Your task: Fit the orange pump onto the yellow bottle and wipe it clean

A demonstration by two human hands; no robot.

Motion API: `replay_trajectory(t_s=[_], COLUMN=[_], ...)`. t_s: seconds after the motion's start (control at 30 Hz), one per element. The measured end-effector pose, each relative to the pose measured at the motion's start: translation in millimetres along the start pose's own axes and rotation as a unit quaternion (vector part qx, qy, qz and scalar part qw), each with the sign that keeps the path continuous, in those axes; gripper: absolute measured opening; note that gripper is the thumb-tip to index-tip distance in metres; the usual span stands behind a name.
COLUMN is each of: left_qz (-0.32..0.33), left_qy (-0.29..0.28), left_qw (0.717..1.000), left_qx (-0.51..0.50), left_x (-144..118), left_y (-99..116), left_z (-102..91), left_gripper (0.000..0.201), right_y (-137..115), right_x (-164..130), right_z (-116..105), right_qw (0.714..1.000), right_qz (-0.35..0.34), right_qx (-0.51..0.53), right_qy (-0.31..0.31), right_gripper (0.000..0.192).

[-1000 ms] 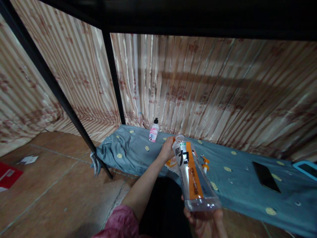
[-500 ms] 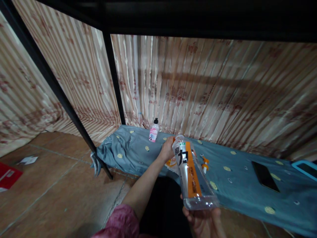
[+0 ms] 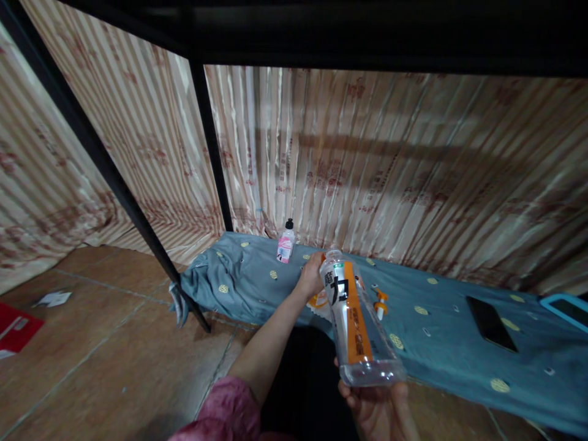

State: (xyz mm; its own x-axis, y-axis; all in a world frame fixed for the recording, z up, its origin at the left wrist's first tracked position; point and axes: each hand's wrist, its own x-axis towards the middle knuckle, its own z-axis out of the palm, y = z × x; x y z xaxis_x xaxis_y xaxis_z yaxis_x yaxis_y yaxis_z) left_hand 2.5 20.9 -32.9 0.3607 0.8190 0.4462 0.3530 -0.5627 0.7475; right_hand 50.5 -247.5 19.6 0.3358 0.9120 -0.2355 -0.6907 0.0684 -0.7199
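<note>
A clear plastic bottle (image 3: 356, 318) with an orange and silver label leans with its neck away from me and its base toward me. Around its upper part, just below the neck, my left hand (image 3: 311, 280) is closed; the fingertips are hidden behind it. My right hand (image 3: 379, 407) grips the base from below, thumb on one side and fingers on the other. Under the bottle, partly covered, lies an orange and whitish item (image 3: 318, 300) whose kind I cannot make out. An orange pump top (image 3: 380, 304) lies just right of the bottle.
A small pink-labelled bottle (image 3: 285, 242) with a black cap stands on the blue-grey cloth (image 3: 248, 275). To the right lie a black phone (image 3: 491, 324) and a blue-rimmed object (image 3: 567, 311). A dark metal frame (image 3: 211, 147) rises at the left, with a bar overhead.
Almost nothing differs. Both hands and the bottle keep the same pose, apart from a very slight shift in view.
</note>
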Motion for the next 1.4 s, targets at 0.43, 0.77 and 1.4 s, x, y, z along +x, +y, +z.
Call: replay_trajectory(t_s=[0.43,0.77,1.4], left_qz=[0.012,0.01,0.005], left_qy=[0.006,0.005,0.004], left_qw=[1.0,1.0,1.0], left_qx=[-0.012,-0.009,-0.001], left_x=[0.6,-0.3,-0.6], left_y=[-2.6,2.0,2.9], left_z=[2.5,-0.3,-0.6], left_gripper=[0.039,0.038,0.039], right_y=[1.8,2.2,0.5], right_x=[1.2,-0.4,-1.4], right_z=[-2.3,-0.9,2.2], right_qw=[1.0,1.0,1.0], right_qz=[-0.003,-0.01,-0.004], right_qx=[-0.012,-0.016,-0.01], right_qy=[0.004,0.007,0.006], right_gripper=[0.047,0.045,0.048])
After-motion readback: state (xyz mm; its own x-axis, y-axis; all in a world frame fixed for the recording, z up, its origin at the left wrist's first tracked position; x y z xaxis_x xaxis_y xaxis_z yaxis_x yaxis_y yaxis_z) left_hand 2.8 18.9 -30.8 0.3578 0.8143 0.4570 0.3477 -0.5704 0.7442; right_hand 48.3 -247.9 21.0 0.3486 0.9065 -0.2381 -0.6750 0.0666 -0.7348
